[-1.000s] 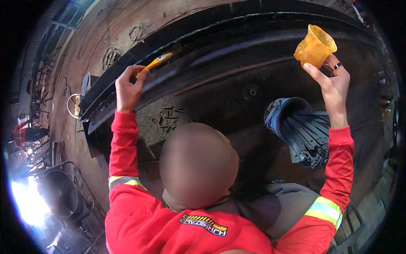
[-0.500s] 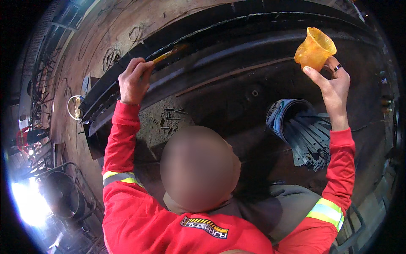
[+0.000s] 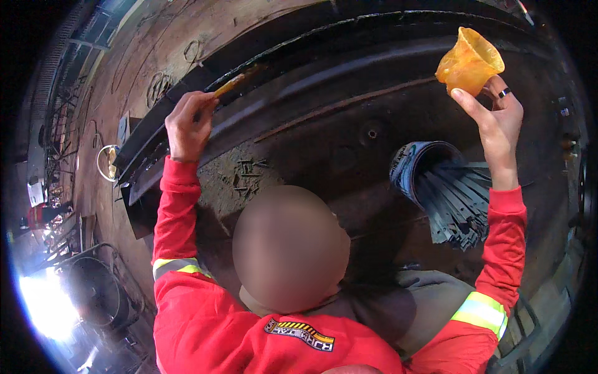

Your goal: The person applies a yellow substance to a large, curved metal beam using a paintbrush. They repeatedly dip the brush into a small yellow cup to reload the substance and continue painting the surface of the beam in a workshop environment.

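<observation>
In my left hand (image 3: 190,124), closed around its end, is a slim yellow brush (image 3: 232,85) with an orange-tinted tip. The tip lies against the upper part of a long dark metal beam (image 3: 349,75) that runs across the far side. My right hand (image 3: 503,128), wearing a dark ring, grips the base of a translucent amber cup (image 3: 468,65) with an uneven, flared rim. The cup is tilted, held above the beam's right part, and its contents cannot be made out.
Below my right hand, a blue-and-white can (image 3: 405,167) holds many flat metal strips (image 3: 458,209). A round metal piece (image 3: 372,133) lies nearby. Small metal pins (image 3: 248,169) sit on a dusty patch. Left are a white bucket (image 3: 111,163), coiled cable (image 3: 159,88), a dark drum (image 3: 96,290) and glaring light.
My left hand has drawn back left and slightly nearer, taking the brush along the beam. My right hand, still gripping the amber cup, has shifted slightly right and farther away.
</observation>
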`<state>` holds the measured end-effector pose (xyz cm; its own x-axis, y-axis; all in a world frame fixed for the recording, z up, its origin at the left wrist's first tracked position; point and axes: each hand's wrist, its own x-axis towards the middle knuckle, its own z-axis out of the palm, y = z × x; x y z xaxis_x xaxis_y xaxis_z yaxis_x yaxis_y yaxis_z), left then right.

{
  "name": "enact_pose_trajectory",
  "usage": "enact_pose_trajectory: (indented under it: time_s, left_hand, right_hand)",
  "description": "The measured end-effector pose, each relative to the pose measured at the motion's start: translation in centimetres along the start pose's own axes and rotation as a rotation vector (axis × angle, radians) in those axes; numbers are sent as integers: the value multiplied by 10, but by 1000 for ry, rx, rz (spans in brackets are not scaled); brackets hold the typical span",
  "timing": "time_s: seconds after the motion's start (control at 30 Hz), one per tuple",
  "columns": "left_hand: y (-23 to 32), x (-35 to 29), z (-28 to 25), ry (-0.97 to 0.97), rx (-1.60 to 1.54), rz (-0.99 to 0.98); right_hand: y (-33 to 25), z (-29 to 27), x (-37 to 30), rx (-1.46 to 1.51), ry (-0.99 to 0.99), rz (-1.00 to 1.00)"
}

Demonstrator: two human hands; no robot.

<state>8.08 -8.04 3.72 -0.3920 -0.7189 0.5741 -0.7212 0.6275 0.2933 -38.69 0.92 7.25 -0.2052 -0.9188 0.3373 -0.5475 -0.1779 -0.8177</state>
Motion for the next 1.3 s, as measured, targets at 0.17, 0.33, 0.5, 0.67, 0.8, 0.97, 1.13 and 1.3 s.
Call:
enact_pose_trajectory:
  time_s: [0.17, 0.33, 0.5, 0.67, 0.8, 0.97, 1.13, 1.3]
  left_hand:
    - [-4, 0, 16, -15, -48, -32]
    - [15, 14, 0, 16, -60, -16]
    - [8, -6, -20, 42, -39, -74]
    - [13, 15, 15, -16, -89, -51]
    - [13, 12, 24, -25, -54, -84]
    - [-11, -22, -14, 9, 36, -171]
    - [-13, -33, -25, 30, 42, -104]
    - [-15, 1, -5, -54, -51, -71]
  right_hand:
    - [-3, 1, 2, 18, 4, 8]
    - [-4, -3, 2, -5, 10, 37]
    - [-1, -1, 2, -3, 15, 10]
    - [2, -3, 2, 14, -10, 46]
    - [-1, -3, 1, -8, 13, 16]
    - [2, -13, 4, -20, 49, 34]
    - [3, -5, 3, -12, 24, 24]
    - [1, -5, 1, -9, -1, 11]
